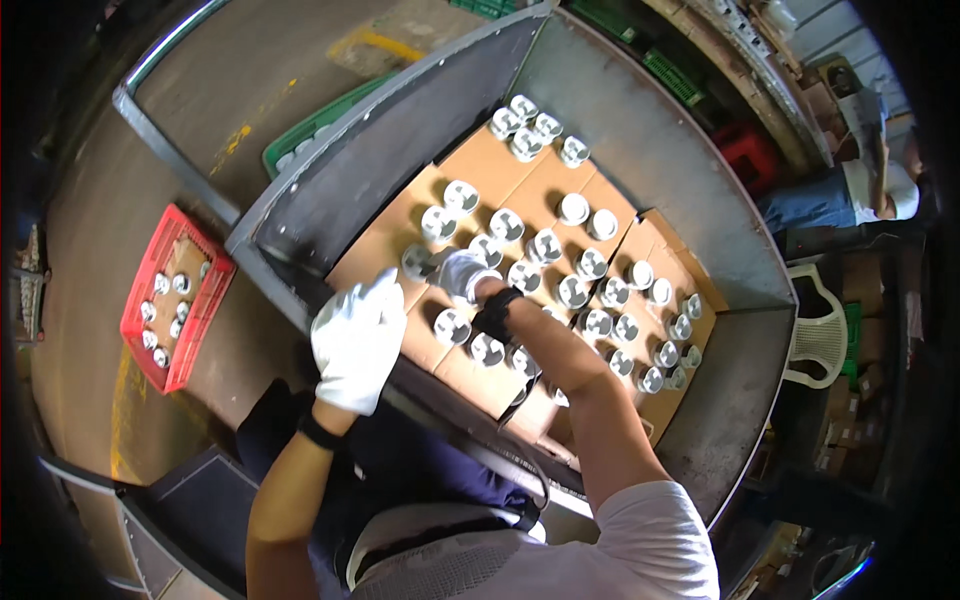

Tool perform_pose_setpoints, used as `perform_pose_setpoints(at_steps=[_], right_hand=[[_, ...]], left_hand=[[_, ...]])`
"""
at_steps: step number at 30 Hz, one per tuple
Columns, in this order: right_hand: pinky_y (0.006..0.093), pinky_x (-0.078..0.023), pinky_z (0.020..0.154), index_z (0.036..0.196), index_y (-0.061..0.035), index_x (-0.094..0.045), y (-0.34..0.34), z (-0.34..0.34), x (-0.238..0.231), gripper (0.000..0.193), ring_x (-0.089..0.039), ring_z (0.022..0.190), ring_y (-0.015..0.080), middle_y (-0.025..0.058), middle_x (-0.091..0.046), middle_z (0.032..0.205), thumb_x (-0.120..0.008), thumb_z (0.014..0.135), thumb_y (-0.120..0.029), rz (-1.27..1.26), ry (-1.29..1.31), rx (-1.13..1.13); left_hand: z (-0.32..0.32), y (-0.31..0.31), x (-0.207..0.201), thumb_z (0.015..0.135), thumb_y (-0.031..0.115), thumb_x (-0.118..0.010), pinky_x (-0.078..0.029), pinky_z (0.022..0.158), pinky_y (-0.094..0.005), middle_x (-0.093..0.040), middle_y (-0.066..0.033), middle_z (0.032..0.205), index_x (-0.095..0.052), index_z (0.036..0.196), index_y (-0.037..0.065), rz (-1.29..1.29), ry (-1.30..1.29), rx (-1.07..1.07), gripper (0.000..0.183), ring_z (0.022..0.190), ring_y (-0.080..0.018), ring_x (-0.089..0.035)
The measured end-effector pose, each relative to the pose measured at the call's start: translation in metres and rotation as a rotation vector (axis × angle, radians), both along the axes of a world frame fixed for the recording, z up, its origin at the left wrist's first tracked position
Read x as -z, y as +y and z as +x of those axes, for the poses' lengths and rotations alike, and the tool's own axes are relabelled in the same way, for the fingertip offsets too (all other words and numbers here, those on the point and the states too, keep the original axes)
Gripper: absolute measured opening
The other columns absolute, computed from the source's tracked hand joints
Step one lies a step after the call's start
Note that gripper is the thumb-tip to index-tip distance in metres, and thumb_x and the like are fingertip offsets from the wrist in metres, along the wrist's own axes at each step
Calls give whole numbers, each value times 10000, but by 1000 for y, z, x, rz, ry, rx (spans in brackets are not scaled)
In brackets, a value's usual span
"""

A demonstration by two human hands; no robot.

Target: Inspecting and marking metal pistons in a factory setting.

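Observation:
Silver metal pistons (506,226) stand in loose rows on brown cardboard (520,178) inside a large grey metal bin (640,110). My right hand (465,276), in a white glove, reaches over the rows from the right. Its shaded fingers close on a piston (417,262) at the left edge of the cardboard. My left hand (358,342), also gloved, is raised over the bin's near left rim. Its fingers are bent and drawn together; whatever may be in them is hidden. Black bands circle both wrists.
On the floor at left, a red crate (190,345) holds several pistons. A green crate (330,115) sits beyond the bin's left wall. The bin's raised walls and a metal rail (165,150) surround the work. Right of it are a pale plastic chair (815,330) and another person (850,195).

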State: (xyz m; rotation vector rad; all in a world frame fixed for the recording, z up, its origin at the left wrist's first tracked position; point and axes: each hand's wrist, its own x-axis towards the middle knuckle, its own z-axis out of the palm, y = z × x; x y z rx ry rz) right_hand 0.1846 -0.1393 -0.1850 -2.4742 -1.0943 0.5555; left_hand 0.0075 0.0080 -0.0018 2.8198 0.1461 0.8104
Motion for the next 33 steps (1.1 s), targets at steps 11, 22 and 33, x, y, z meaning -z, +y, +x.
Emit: perform_pose_setpoints(at_steps=[11,22,33], right_hand=[[431,-511,943,1149,-120,-688,-61,202,-20,410,-639,1096,353,158,-684,1158,-712,798,-331,-109,-150,691],[398,-454,989,1421,-177,-412,-40,279,101,674,-573,1186,349,150,-602,1299,-712,819,-146,86,-12,784],[313,-475,631,863,-36,-748,-23,267,82,251,-587,668,151,62,-684,747,-554,862,-196,943,181,1201]], left_hand=[[-1,7,-9,756,58,-727,-479,551,-367,-578,-33,699,-675,1151,117,-172,16,117,402,596,-234,-566],[2,2,-25,690,1,-731,-514,577,-333,-642,-26,775,-707,1117,92,-355,301,19,437,633,-218,-615],[6,7,-17,653,42,-738,-502,518,-288,-649,18,789,-690,1143,118,-342,234,58,498,608,-180,-618]])
